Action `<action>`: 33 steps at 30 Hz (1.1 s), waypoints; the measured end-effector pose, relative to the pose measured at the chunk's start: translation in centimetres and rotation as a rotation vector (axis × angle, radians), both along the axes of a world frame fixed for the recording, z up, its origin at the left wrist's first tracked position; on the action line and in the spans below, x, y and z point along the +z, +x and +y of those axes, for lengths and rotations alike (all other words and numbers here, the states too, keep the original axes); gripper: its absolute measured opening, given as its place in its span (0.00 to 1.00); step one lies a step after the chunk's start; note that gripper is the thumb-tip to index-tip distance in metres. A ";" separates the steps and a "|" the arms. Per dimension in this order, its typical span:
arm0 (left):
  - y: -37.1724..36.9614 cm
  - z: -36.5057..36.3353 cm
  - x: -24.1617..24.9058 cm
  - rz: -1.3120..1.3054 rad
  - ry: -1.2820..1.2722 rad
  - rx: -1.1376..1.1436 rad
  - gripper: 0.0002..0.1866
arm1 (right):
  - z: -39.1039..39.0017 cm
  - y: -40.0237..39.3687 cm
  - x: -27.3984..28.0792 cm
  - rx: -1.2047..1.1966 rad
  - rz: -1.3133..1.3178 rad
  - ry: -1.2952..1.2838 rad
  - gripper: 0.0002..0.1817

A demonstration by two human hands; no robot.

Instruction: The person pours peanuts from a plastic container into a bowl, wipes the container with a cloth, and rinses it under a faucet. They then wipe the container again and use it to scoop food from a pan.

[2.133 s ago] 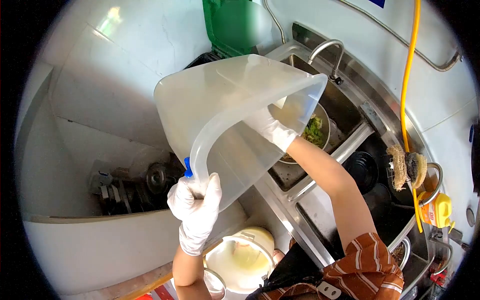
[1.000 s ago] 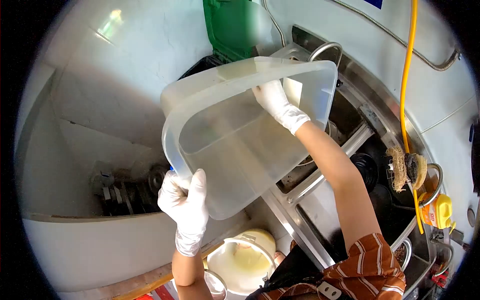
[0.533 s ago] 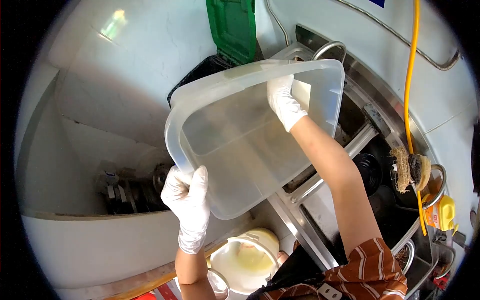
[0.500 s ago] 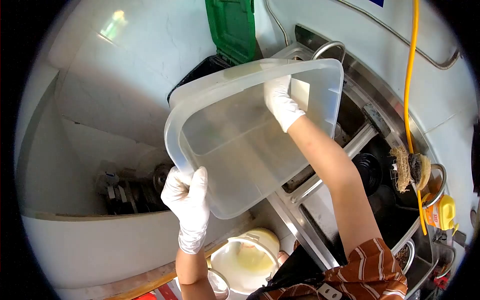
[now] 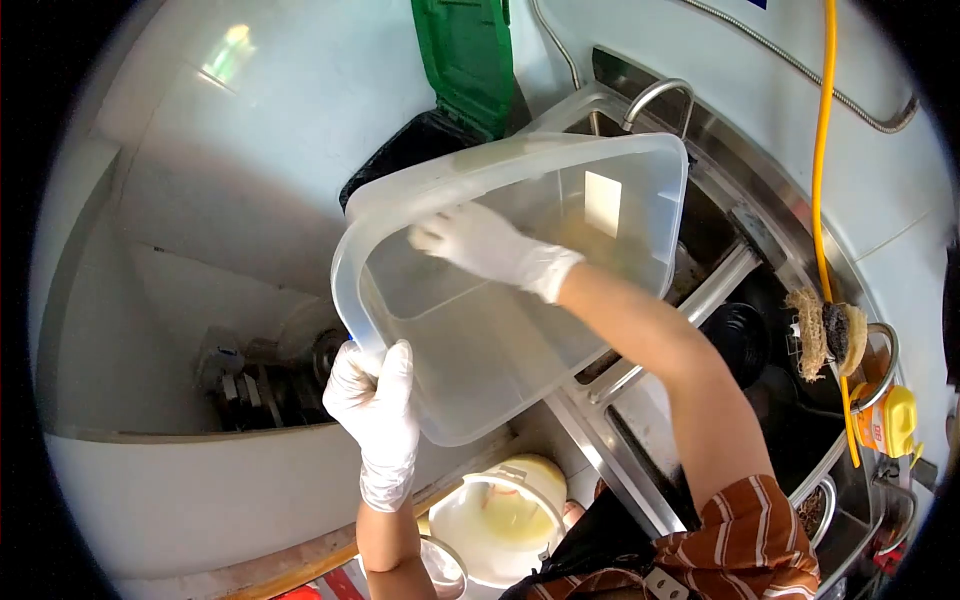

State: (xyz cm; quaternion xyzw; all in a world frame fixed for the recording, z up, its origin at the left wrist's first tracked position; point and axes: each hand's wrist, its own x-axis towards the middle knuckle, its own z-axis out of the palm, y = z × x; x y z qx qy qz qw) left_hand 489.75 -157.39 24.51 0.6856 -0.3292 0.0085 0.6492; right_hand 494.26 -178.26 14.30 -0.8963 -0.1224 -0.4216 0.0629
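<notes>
A large translucent plastic tub [image 5: 520,345] is tilted on its side, its open mouth toward me, above the edge of the sink. White-gloved, my left hand [image 5: 375,405] grips its rim at the lower left corner, thumb on the near side. Inside the tub is my right hand [image 5: 480,245], also gloved, against or close to the upper left wall. Its fingers are curled and slightly smeared by motion; what they hold, if anything, I cannot make out. A pale rectangular label [image 5: 602,203] shows on the tub's far right wall.
Behind the tub stands a black bin [image 5: 410,150] with a raised green lid [image 5: 465,65]. A steel sink [image 5: 600,420] with a faucet [image 5: 660,95] runs along the right. Scrubbers [image 5: 825,335], a yellow bottle [image 5: 885,420] and a yellow hose [image 5: 825,190] are there. Below is a white bucket [image 5: 500,520].
My right hand has swept left inside the tub, away from the label, which is now fully in view. The left hand keeps its grip, and the tub has hardly shifted.
</notes>
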 end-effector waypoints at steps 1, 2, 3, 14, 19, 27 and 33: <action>0.1 0.2 0.0 0.003 -0.004 0.007 0.13 | -1.4 -0.8 -1.4 -0.001 0.018 -0.131 0.10; 0.3 0.2 0.1 -0.009 0.010 0.012 0.13 | -2.8 -1.8 -2.9 -0.035 0.121 -0.188 0.10; 0.5 0.4 0.2 -0.021 0.024 0.018 0.13 | -4.0 -2.5 -4.4 -0.070 0.225 -0.244 0.10; 0.3 -0.2 1.2 -0.040 0.045 0.047 0.13 | 1.0 -0.1 -0.5 0.202 0.100 -0.142 0.04; 0.9 0.3 1.6 -0.132 0.051 0.028 0.14 | -5.2 -3.3 -5.5 -0.171 0.655 -0.510 0.08; 0.8 -0.6 1.2 -0.130 0.040 0.050 0.14 | 2.9 -3.2 0.1 0.435 0.554 0.502 0.07; 1.0 0.5 0.7 -0.036 -0.020 0.025 0.15 | -4.1 -6.1 -6.3 0.015 0.836 0.086 0.11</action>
